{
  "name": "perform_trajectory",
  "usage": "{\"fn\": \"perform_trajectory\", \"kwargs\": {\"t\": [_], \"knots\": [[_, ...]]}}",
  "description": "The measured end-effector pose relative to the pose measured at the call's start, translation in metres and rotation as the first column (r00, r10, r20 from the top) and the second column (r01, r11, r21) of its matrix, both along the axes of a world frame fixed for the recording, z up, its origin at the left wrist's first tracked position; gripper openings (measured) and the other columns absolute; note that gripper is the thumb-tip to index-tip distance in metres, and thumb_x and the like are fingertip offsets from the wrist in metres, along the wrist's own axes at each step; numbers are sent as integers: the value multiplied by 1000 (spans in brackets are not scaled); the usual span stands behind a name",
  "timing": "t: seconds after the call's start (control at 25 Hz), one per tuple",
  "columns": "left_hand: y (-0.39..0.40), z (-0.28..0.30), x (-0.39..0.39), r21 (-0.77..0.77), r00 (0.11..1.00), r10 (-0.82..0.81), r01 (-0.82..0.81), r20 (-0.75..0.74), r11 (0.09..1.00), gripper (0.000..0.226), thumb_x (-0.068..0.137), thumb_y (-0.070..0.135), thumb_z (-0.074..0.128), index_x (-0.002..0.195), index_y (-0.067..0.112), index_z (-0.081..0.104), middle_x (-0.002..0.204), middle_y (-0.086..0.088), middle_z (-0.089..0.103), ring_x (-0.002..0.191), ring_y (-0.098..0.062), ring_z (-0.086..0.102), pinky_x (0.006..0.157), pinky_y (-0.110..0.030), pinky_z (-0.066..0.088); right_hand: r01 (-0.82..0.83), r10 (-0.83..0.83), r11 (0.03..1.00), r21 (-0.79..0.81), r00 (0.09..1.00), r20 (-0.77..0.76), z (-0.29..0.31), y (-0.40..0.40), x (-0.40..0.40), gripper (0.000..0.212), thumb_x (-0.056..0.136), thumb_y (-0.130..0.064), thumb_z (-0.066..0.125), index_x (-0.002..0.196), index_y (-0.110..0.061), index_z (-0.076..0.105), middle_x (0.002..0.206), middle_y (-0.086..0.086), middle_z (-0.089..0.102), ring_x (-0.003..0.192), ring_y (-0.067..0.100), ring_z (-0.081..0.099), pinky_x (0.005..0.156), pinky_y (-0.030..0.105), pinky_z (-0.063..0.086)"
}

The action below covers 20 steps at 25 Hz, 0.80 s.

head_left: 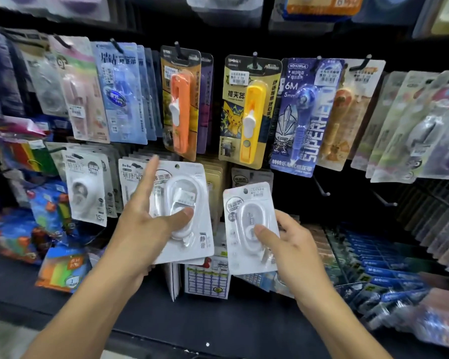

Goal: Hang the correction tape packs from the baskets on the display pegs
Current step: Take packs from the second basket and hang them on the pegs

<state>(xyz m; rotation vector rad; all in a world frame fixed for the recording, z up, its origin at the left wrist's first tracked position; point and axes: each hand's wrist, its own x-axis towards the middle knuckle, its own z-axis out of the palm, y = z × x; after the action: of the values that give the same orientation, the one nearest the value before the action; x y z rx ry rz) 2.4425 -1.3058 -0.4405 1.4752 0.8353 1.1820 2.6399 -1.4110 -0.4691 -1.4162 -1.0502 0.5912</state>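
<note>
Behind my hands a dark peg wall (296, 203) carries many hanging packs, and I see my left hand (143, 226) has its grip on a white stack of packs (189, 203), thumb on front, while my right hand (285, 244) pinches one smaller pack (249, 226) beside it.

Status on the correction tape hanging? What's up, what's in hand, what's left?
Done: the upper pegs carry packs, among them the orange pack and yellow pack. In hand: the left hand holds a small stack of white packs; the right hand pinches a single white pack. Neither is on a peg yet. Left: hang both; two bare pegs show lower right. Baskets are out of view.
</note>
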Motion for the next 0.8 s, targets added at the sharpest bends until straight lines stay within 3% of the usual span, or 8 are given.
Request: {"fn": "perform_trajectory", "kwargs": {"t": [0.08,0.2,0.32,0.4,0.44,0.52,0.68,0.8], "knots": [[0,-3,2,1,1000,-9,9,29,1000,100,82,13,83,140,73,27,135,52,31,138,16,23,115,-31,30,39,-39,999,-3,999,5,-6,6,-6,24,99,-30,61,97,-53,66,94,-19,76,80,4,72,63,20,54],[-1,-6,4,-33,999,30,-29,33,999,99,80,13,85,144,64,29,150,30,36,143,-1,32,118,-44,36,160,-158,986,37,985,-65,-4,13,-6,16,95,-35,62,93,-50,67,87,-16,75,74,11,71,69,36,56],[1,-4,3,-77,996,46,-40,77,996,84,78,3,84,136,52,48,132,15,66,121,-16,65,101,-52,53,172,-171,984,40,985,-38,-3,12,0,13,95,-32,64,104,-41,68,92,-17,75,75,9,72,65,34,55],[2,-3,4,-104,995,38,-28,94,994,68,77,-1,83,121,45,60,119,7,73,105,-22,73,92,-55,58,139,-148,989,-56,963,-226,-1,15,5,36,96,-22,67,126,-36,53,113,-14,68,77,17,74,51,31,54],[1,-3,5,-124,994,29,-16,104,992,63,76,0,83,117,42,62,118,4,73,101,-24,75,90,-56,59,108,-135,990,-96,927,-350,-2,14,8,54,96,-16,68,139,-37,43,127,-8,59,83,24,74,51,32,57],[-2,-3,8,-178,988,-16,43,152,983,59,72,2,84,118,34,64,115,-2,75,97,-29,76,87,-56,59,144,-181,982,-125,909,-374,-5,9,9,61,95,-16,69,145,-34,39,140,-3,49,97,23,69,62,34,61],[-10,-7,21,-231,975,-166,197,149,953,54,59,17,86,110,25,72,105,-7,79,92,-31,77,81,-47,62,-138,158,987,85,933,-324,-7,10,-15,47,77,-37,85,119,-28,66,103,-5,75,91,13,73,69,24,58],[-14,-12,28,-311,953,-280,302,116,901,47,60,29,89,105,18,78,104,-14,79,95,-33,76,87,-47,61,-106,131,989,107,955,-266,-1,19,-26,35,77,-23,86,108,-22,70,88,6,69,76,14,71,63,17,53]]}}
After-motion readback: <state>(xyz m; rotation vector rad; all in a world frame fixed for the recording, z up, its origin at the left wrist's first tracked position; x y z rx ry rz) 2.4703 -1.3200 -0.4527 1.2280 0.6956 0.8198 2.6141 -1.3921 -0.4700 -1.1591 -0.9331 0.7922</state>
